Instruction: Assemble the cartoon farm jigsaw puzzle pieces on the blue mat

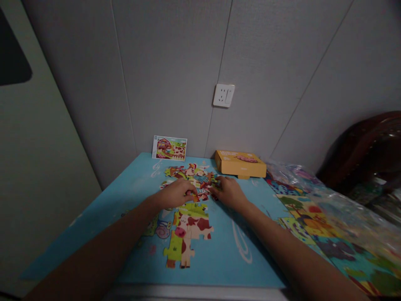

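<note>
A partly joined puzzle (196, 228) showing a brown-and-white cow lies near the middle of the blue table. Beyond it is a heap of loose puzzle pieces (200, 180). At the heap's left side is my left hand (178, 193), its fingers curled together; whether a piece is between them is too small to tell. My right hand (228, 191) rests on the heap's right edge with fingers bent down over pieces, their tips partly hidden.
A picture card (169, 148) leans on the wall at the back. Right of it sits a yellow box (241, 164). Clear plastic covers colourful picture sheets (313, 217) along the right. The blue table (138, 179) has a cartoon print.
</note>
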Demonstrator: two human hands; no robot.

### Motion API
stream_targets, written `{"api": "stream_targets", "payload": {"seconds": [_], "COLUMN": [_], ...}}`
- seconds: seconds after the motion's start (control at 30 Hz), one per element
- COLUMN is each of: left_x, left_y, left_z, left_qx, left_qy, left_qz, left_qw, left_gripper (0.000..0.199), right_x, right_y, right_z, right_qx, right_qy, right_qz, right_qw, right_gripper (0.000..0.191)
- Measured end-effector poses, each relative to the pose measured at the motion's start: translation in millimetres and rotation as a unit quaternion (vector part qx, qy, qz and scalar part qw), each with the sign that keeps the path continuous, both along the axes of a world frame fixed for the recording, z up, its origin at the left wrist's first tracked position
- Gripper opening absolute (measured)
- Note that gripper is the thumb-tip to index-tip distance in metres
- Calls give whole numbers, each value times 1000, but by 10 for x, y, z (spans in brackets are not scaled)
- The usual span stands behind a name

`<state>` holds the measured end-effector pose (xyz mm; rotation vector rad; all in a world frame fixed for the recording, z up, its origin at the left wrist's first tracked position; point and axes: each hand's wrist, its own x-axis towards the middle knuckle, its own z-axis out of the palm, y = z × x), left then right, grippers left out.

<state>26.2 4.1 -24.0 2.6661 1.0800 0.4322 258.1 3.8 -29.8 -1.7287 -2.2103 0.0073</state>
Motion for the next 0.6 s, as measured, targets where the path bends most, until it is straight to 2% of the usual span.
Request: {"api": "stream_targets", "payload": {"seconds": [0.2, 0.37, 0.6], "left_x": [0, 4, 20], "left_y": [5, 2, 4], "left_z": [-14, 0, 22], "left_qx": [-1, 2, 3], "left_qy": [6, 14, 15], "left_qz": [-4, -2, -2], "left_qw": [1000, 1000, 1000], "left_gripper": [20, 21, 21], "right_x": [-22, -47, -50], "right_y": [34, -4, 7], "right_z": [-7, 36, 26], "right_qx": [-25, -21, 5], "right_qy": [115, 162, 209], "right_qz": [-1, 0, 28], "right_qw": [993, 987, 977], "right_gripper": [37, 34, 20]}}
